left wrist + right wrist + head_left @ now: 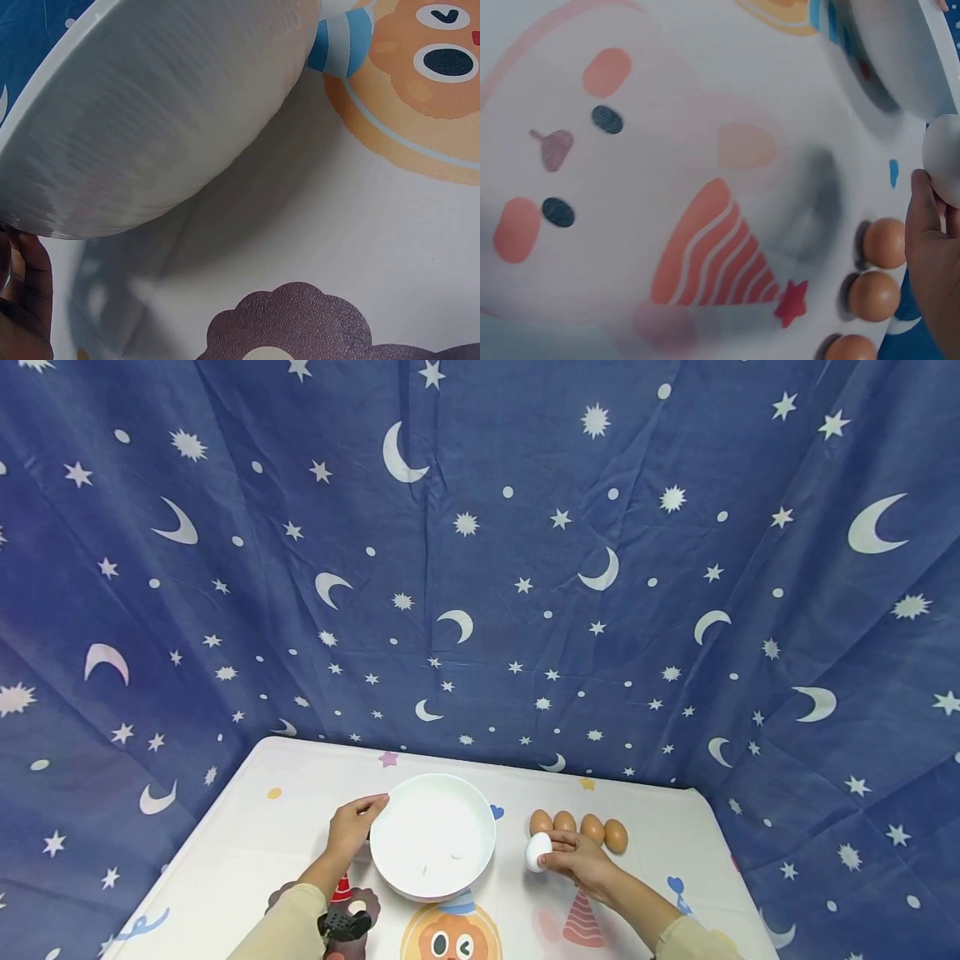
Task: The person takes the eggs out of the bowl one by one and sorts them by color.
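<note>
A wide white bowl [408,827] is near the middle of the table, with a few small pale bits inside it. My left hand [350,829] grips the bowl's left rim; the left wrist view shows its fingers [34,277] at the outer wall. To the right of the bowl, my right hand [581,862] holds a white egg [537,852] between thumb and fingers, above the tablecloth. In the right wrist view the egg [943,157] overlaps the bowl's edge. Just behind the right hand, several brown eggs [616,836] lie in a row.
A white tablecloth [247,827] with printed cartoon faces and party hats covers the table. Behind it and at both sides hangs a blue curtain [495,635] with moons and stars. A black strap device [345,925] sits on the left wrist.
</note>
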